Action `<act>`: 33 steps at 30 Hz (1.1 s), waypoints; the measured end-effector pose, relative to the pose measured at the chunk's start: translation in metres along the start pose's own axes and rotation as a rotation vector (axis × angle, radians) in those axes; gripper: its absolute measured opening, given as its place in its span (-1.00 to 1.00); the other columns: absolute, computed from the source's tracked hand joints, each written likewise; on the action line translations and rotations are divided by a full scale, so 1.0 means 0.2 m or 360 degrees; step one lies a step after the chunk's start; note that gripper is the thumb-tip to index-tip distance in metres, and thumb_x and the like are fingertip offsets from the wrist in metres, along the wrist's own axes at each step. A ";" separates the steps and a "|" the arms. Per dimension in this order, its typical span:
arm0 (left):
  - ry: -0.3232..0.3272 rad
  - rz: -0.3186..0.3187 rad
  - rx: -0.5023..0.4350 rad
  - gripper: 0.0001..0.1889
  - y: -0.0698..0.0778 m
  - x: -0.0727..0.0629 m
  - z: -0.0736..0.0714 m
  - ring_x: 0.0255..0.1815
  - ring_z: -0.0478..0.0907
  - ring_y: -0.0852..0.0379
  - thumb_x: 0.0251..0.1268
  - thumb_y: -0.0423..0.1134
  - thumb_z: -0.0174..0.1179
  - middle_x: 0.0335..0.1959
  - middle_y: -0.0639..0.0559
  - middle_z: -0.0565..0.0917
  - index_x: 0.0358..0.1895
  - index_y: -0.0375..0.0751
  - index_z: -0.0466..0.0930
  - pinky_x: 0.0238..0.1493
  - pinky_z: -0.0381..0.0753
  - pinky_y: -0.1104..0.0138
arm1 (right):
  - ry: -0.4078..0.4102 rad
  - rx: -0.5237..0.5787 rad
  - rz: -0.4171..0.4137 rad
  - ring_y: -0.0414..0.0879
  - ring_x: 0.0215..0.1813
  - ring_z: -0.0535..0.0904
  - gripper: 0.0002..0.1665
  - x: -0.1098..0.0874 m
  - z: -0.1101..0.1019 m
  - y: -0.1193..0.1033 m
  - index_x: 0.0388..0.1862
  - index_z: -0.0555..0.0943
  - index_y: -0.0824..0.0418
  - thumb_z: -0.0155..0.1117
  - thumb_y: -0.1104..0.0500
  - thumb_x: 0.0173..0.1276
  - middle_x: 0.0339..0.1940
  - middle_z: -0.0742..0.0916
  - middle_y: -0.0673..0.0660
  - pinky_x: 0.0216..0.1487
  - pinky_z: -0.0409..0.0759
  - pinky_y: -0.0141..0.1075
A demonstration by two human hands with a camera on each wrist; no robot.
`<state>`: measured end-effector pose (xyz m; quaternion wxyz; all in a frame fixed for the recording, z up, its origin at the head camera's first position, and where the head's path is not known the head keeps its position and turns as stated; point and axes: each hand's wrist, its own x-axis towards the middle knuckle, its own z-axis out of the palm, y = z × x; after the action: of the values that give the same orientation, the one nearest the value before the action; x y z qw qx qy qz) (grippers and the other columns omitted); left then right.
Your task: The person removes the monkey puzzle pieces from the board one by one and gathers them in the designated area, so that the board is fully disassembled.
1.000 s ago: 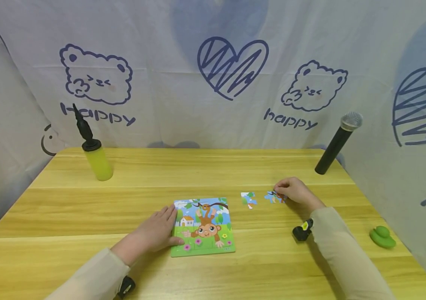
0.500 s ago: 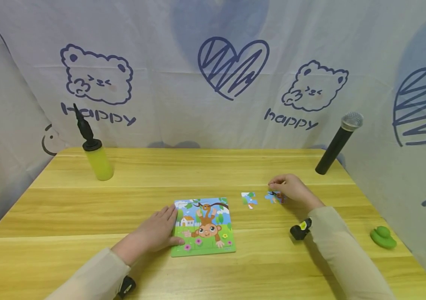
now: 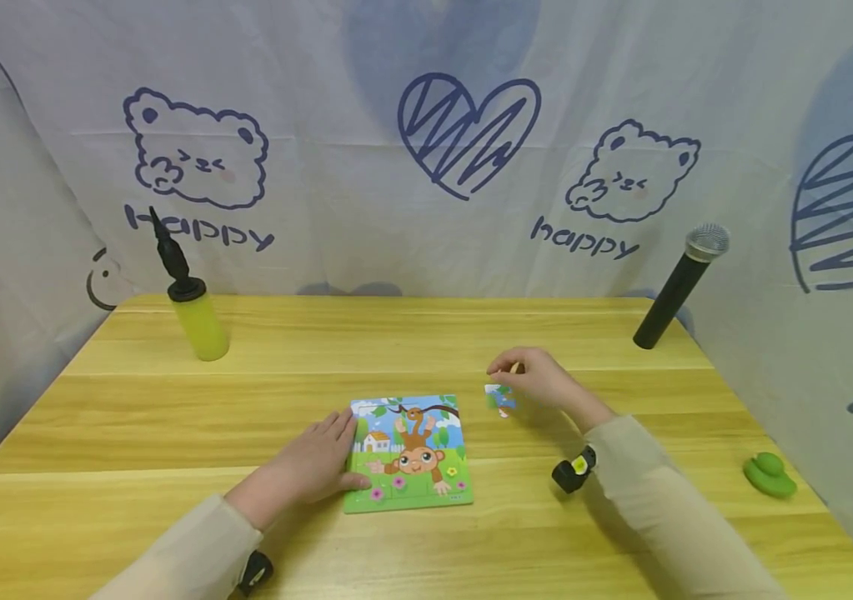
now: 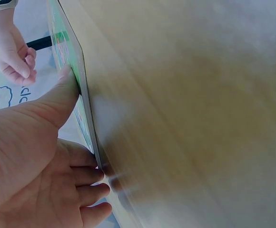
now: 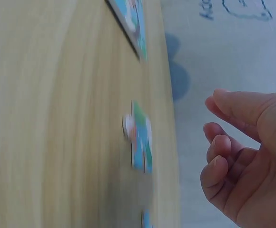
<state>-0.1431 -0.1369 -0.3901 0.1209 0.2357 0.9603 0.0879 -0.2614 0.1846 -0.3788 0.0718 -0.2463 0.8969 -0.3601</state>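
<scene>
A square picture puzzle board [image 3: 414,454] with a monkey, a house and flowers lies on the table. My left hand [image 3: 306,461] rests at its left edge, thumb on top and straight fingers along the side, as the left wrist view also shows. Right of the board lies a loose jigsaw piece [image 3: 499,398] in blue, green and white. My right hand [image 3: 542,382] hovers just behind and right of it, fingers loosely bent. In the right wrist view nothing shows between those fingers. Part of another blue piece [image 5: 146,219] shows there; in the head view the hand hides it.
A yellow hand pump [image 3: 199,325] with a black top stands at the back left of the wooden table [image 3: 366,342]. A black microphone [image 3: 669,300] stands at the back right. Near the right edge lies a green rounded toy [image 3: 770,475]. A printed cloth hangs behind.
My right hand has moved left, from the right-hand jigsaw piece to above the left one. The left hand and the board have stayed in place.
</scene>
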 end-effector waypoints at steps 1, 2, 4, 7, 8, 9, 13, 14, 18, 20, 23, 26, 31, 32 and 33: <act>0.0000 0.0000 -0.0002 -0.10 0.00 0.00 0.00 0.36 -0.01 -0.31 0.20 0.13 0.11 0.36 -0.44 0.03 0.30 -0.61 0.06 0.32 0.05 -0.03 | -0.0019 0.0010 -0.0012 -0.10 -0.45 0.39 -0.77 0.00 0.01 -0.01 -0.16 0.64 0.33 0.19 0.20 0.32 -0.35 0.62 0.04 -0.45 0.45 -0.29; -0.0001 -0.0002 -0.0005 -0.10 0.00 0.00 0.00 0.36 -0.02 -0.31 0.20 0.13 0.11 0.36 -0.44 0.03 0.31 -0.61 0.06 0.32 0.05 -0.03 | -0.0039 0.0021 -0.0024 -0.11 -0.48 0.38 -0.78 0.01 0.03 -0.03 -0.15 0.64 0.32 0.19 0.20 0.32 -0.35 0.61 0.04 -0.47 0.43 -0.30; -0.0003 -0.0005 -0.0011 -0.10 0.00 0.00 0.00 0.36 -0.02 -0.31 0.19 0.13 0.12 0.36 -0.44 0.03 0.31 -0.61 0.06 0.32 0.04 -0.03 | -0.0086 0.0037 -0.0057 -0.12 -0.51 0.36 -0.77 0.01 0.06 -0.05 -0.13 0.63 0.32 0.19 0.21 0.32 -0.32 0.60 0.04 -0.51 0.42 -0.31; -0.0007 -0.0006 -0.0017 -0.10 0.00 0.00 0.00 0.36 -0.02 -0.32 0.19 0.13 0.12 0.36 -0.44 0.03 0.30 -0.61 0.06 0.32 0.04 -0.03 | -0.0153 0.0070 -0.0073 -0.13 -0.55 0.35 -0.78 0.02 0.10 -0.09 -0.12 0.63 0.30 0.20 0.22 0.31 -0.29 0.58 0.04 -0.55 0.41 -0.32; -0.0007 -0.0006 -0.0020 -0.10 0.00 0.00 0.00 0.36 -0.02 -0.32 0.19 0.13 0.12 0.36 -0.44 0.03 0.30 -0.61 0.06 0.32 0.04 -0.03 | -0.0168 0.0077 -0.0080 -0.14 -0.55 0.35 -0.79 0.02 0.12 -0.10 -0.13 0.62 0.30 0.20 0.22 0.31 -0.28 0.58 0.04 -0.56 0.41 -0.32; -0.0007 -0.0005 -0.0020 -0.10 0.00 0.00 0.00 0.35 -0.02 -0.32 0.19 0.13 0.12 0.36 -0.44 0.03 0.30 -0.61 0.06 0.32 0.04 -0.03 | -0.0181 0.0082 -0.0079 -0.14 -0.54 0.37 -0.79 0.02 0.13 -0.12 -0.13 0.62 0.30 0.21 0.23 0.30 -0.28 0.57 0.04 -0.55 0.43 -0.32; -0.0005 -0.0003 -0.0018 -0.09 0.00 0.00 0.00 0.35 -0.01 -0.32 0.18 0.14 0.12 0.35 -0.45 0.03 0.30 -0.62 0.06 0.32 0.04 -0.04 | -0.0217 0.0067 -0.0057 -0.13 -0.45 0.44 -0.83 0.03 0.19 -0.16 -0.17 0.63 0.24 0.23 0.23 0.28 -0.28 0.56 0.03 -0.47 0.49 -0.32; -0.0005 -0.0002 -0.0017 -0.09 0.00 0.00 0.00 0.35 -0.01 -0.32 0.18 0.14 0.12 0.35 -0.45 0.03 0.30 -0.62 0.06 0.32 0.04 -0.03 | -0.0236 0.0057 -0.0054 -0.14 -0.43 0.44 -0.83 0.03 0.20 -0.17 -0.17 0.63 0.22 0.24 0.22 0.28 -0.28 0.55 0.03 -0.45 0.49 -0.32; -0.0007 -0.0003 -0.0017 -0.10 0.00 0.00 0.00 0.36 -0.02 -0.32 0.19 0.13 0.11 0.36 -0.44 0.02 0.30 -0.61 0.06 0.32 0.03 -0.03 | -0.0311 -0.0037 -0.0125 -0.14 -0.40 0.41 -0.85 0.04 0.26 -0.18 -0.20 0.65 0.16 0.28 0.18 0.26 -0.28 0.54 0.00 -0.43 0.46 -0.33; -0.0008 -0.0005 -0.0019 -0.10 0.00 0.00 0.00 0.36 -0.02 -0.32 0.20 0.13 0.11 0.36 -0.44 0.02 0.31 -0.61 0.05 0.32 0.03 -0.03 | -0.0349 -0.0096 -0.0205 -0.14 -0.37 0.38 -0.86 0.05 0.29 -0.19 -0.22 0.65 0.15 0.28 0.16 0.25 -0.30 0.54 0.01 -0.40 0.43 -0.33; -0.0007 -0.0005 -0.0017 -0.10 0.00 0.00 0.00 0.36 -0.03 -0.32 0.20 0.13 0.12 0.36 -0.44 0.02 0.31 -0.61 0.05 0.32 0.03 -0.03 | -0.0387 -0.0153 -0.0306 -0.10 -0.33 0.34 -0.88 0.05 0.32 -0.20 -0.24 0.64 0.16 0.28 0.17 0.25 -0.33 0.52 0.05 -0.36 0.37 -0.32; -0.0005 -0.0002 -0.0015 -0.10 0.00 0.00 0.00 0.36 -0.02 -0.32 0.20 0.13 0.11 0.36 -0.44 0.02 0.31 -0.61 0.05 0.32 0.03 -0.03 | -0.0415 -0.0173 -0.0300 -0.09 -0.33 0.32 -0.88 0.06 0.34 -0.20 -0.24 0.62 0.15 0.29 0.18 0.24 -0.35 0.50 0.07 -0.35 0.35 -0.30; -0.0002 0.0001 -0.0017 -0.10 0.00 0.00 0.00 0.35 -0.02 -0.32 0.19 0.14 0.11 0.36 -0.44 0.03 0.30 -0.61 0.06 0.32 0.03 -0.03 | -0.0445 -0.0177 -0.0205 -0.12 -0.32 0.32 -0.84 0.06 0.36 -0.20 -0.24 0.58 0.08 0.34 0.15 0.20 -0.30 0.46 0.05 -0.33 0.37 -0.30; -0.0003 -0.0002 -0.0021 -0.10 0.00 0.00 0.00 0.35 -0.02 -0.32 0.19 0.14 0.11 0.36 -0.44 0.02 0.30 -0.61 0.06 0.32 0.03 -0.03 | -0.0452 -0.0173 -0.0193 -0.12 -0.32 0.32 -0.83 0.06 0.36 -0.20 -0.24 0.58 0.08 0.34 0.14 0.19 -0.30 0.46 0.05 -0.33 0.37 -0.30; -0.0004 -0.0002 -0.0023 -0.10 0.00 0.00 0.00 0.35 -0.02 -0.32 0.19 0.13 0.11 0.36 -0.44 0.02 0.30 -0.61 0.06 0.32 0.03 -0.03 | -0.0460 -0.0171 -0.0185 -0.11 -0.32 0.32 -0.82 0.05 0.36 -0.20 -0.24 0.57 0.08 0.35 0.13 0.19 -0.29 0.45 0.06 -0.34 0.37 -0.29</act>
<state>-0.1431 -0.1373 -0.3906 0.1238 0.2345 0.9596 0.0946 -0.2331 0.1105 -0.4031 0.1660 -0.3505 0.8794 -0.2760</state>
